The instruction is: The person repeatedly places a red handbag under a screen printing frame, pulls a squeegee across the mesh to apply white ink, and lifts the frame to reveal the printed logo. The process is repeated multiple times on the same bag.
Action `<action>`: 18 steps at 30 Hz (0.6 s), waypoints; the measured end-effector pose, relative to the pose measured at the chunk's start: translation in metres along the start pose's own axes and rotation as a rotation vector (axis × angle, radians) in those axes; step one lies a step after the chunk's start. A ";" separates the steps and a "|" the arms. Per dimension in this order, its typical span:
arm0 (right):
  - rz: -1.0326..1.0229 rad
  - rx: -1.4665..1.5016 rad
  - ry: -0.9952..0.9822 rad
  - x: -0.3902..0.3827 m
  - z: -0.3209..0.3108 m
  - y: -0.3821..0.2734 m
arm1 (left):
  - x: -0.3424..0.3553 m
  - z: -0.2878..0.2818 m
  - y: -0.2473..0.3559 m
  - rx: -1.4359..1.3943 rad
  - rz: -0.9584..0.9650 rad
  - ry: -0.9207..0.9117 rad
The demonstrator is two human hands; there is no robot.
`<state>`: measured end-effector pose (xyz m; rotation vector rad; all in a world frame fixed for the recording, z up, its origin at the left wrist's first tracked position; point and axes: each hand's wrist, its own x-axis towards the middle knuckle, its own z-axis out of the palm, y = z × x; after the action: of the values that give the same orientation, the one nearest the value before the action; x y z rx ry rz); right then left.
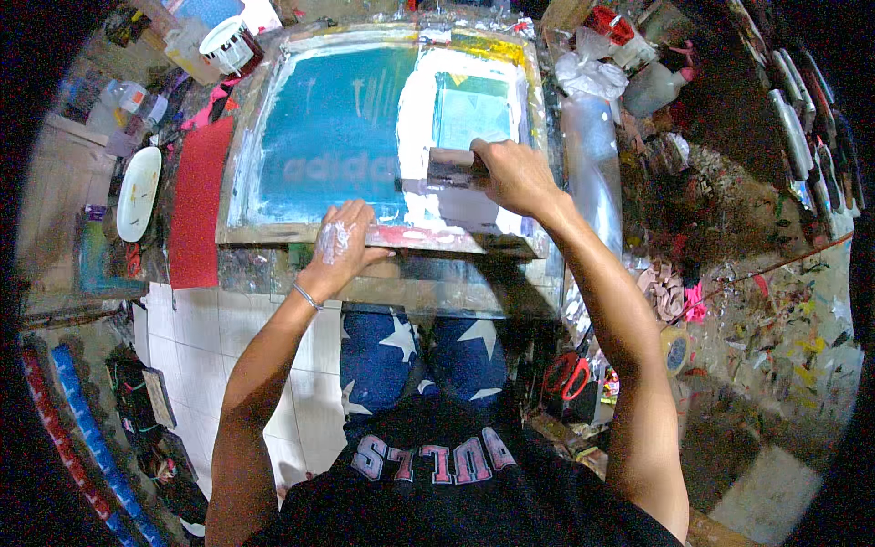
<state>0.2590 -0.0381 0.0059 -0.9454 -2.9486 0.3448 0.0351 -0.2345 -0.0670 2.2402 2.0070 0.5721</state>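
A wooden screen printing frame [278, 234] lies on the bench in front of me, its mesh [333, 109] mostly blue-green. Thick white ink [415, 105] runs down the mesh right of its middle and around a lighter window [474, 109]. My right hand [515, 175] grips a squeegee [450, 170] by its right part, and the blade stands against the mesh at the right; its lower edge is hard to make out. My left hand [343, 244], smeared with white ink, is closed over the near bar of the frame, thumb pointing right. What lies under the frame is hidden.
Left of the frame are a red sheet [198, 201] and a white oval dish [138, 194]. An ink-stained white tub [230, 47] stands at the far left. Farther right sit a plastic bag [591, 73] and a squeeze bottle [654, 88]. Red-handled scissors [570, 376] are near my right forearm.
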 end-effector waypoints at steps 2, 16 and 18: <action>0.018 0.015 0.009 -0.001 -0.003 -0.004 | -0.002 0.004 -0.004 -0.023 -0.014 -0.023; -0.026 -0.182 0.124 -0.060 0.029 -0.025 | -0.001 0.004 -0.001 0.001 -0.022 -0.005; -0.074 -0.206 0.295 -0.052 0.044 -0.012 | -0.002 0.004 -0.001 -0.009 -0.041 -0.068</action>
<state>0.2908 -0.0865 -0.0324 -0.8193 -2.7719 -0.0960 0.0351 -0.2351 -0.0714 2.1772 2.0083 0.4935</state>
